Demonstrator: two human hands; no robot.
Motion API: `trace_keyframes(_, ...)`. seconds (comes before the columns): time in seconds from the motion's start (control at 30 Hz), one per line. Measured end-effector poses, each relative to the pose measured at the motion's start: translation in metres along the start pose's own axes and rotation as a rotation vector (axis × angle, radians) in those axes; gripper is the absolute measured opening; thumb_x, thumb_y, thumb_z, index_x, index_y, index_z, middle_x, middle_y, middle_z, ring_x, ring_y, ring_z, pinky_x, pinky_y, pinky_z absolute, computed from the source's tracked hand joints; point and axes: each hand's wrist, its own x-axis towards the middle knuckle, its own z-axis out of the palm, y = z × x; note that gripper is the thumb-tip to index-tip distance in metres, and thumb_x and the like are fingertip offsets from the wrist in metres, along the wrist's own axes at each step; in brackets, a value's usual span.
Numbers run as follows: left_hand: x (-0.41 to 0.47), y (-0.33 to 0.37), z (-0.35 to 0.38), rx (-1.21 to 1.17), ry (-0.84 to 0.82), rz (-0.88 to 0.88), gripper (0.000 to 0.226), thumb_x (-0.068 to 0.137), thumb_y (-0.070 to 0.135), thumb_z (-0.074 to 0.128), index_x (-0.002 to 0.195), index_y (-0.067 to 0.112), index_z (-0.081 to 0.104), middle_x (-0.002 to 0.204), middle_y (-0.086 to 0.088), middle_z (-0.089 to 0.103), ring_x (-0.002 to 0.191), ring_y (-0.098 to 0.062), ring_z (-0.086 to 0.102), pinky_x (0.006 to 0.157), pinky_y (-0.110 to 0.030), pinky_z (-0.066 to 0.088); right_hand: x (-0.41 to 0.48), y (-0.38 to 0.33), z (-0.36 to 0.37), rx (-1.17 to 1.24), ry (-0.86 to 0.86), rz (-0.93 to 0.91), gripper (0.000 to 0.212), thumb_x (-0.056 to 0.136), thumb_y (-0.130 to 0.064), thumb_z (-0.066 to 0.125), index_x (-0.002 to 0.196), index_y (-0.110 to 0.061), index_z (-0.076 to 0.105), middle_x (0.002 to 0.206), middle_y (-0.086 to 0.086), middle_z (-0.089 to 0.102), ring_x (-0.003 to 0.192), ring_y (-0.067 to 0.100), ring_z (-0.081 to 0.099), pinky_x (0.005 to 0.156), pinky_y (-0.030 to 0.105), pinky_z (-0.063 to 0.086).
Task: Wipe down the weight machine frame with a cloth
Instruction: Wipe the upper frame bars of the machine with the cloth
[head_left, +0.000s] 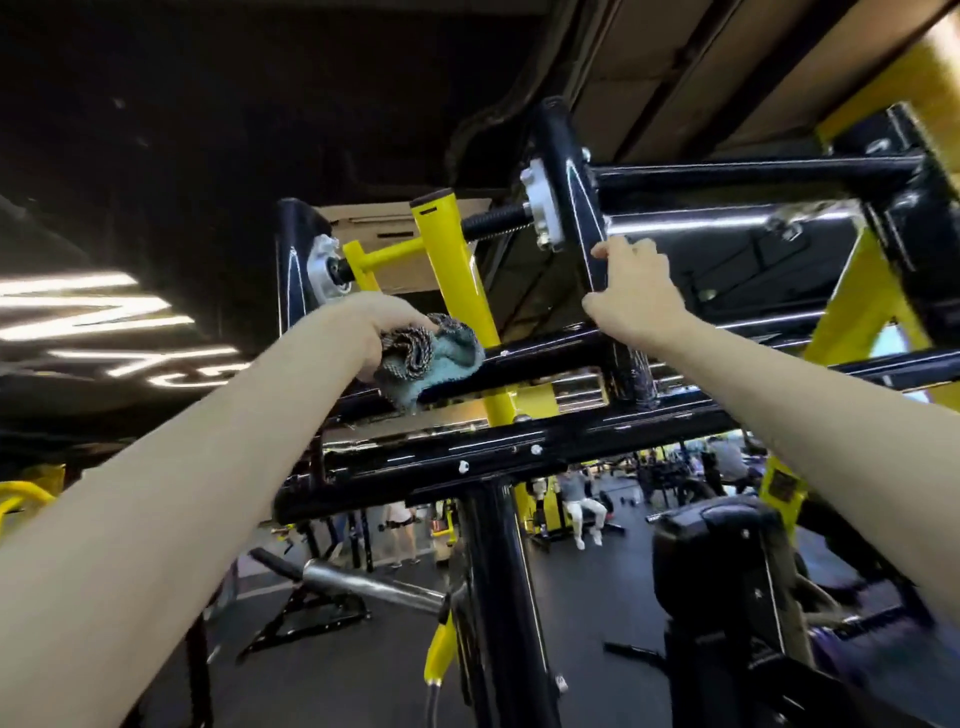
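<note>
- White light strips (93, 312) glow on the dark ceiling at the far left.
- The left hand (374, 322) reaches up with its fingers curled over a bunched blue-and-grey cloth (441, 358), gripping it.
- The cloth is pressed against the left end of the upper crossbar (545, 353) of the black weight machine frame (467, 457), and one fold hangs below the bar's edge.
- Low down, a chrome bar (374, 584) slants towards the frame's centre post.
- A yellow arm (457, 270) rises through the frame just right of the cloth, touching or nearly touching it.
- The right hand (636, 291) grips the lower edge of a black upright plate (569, 171) at the frame's top, with the fingers hooked over the edge and the thumb below.
- A black pad (727, 561) sits at the lower right, under the right forearm.
</note>
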Motion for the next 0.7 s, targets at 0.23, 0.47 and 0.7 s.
trace_keyframes(0.23, 0.058, 0.019, 0.062, 0.452, 0.378, 0.471, 0.016, 0.090, 0.015, 0.054, 0.085, 0.003, 0.064, 0.082, -0.011, 0.057, 0.092, -0.037, 0.060, 0.062, -0.029, 0.037, 0.015, 0.042, 0.006, 0.304, -0.286, 0.304, 0.065, 0.098, -0.040, 0.045, 0.148, -0.006, 0.021, 0.146, 0.017, 0.038, 0.130, 0.034, 0.041, 0.108, 0.042, 0.035)
trace_keyframes(0.47, 0.067, 0.016, 0.082, -0.221, 0.172, 0.439, 0.025, 0.091, 0.000, 0.054, 0.068, 0.010, 0.058, 0.063, -0.008, 0.059, 0.053, -0.019, 0.055, 0.048, -0.019, 0.040, 0.021, 0.057, 0.018, 0.315, -0.268, 0.230, 0.059, 0.096, -0.032, 0.053, 0.145, -0.011, 0.027, 0.138, 0.015, 0.046, 0.124, 0.035, 0.046, 0.105, 0.048, 0.037)
trace_keyframes(0.7, 0.043, 0.019, 0.076, -0.493, -0.116, 0.450, 0.020, 0.098, 0.005, 0.044, 0.094, 0.010, 0.062, 0.070, 0.000, 0.073, 0.061, -0.013, 0.069, 0.051, -0.022, 0.054, 0.002, 0.027, 0.017, 0.256, 0.147, -0.273, 0.065, 0.085, -0.025, 0.068, 0.141, -0.021, 0.036, 0.128, 0.002, 0.045, 0.120, 0.021, 0.043, 0.105, 0.037, 0.023)
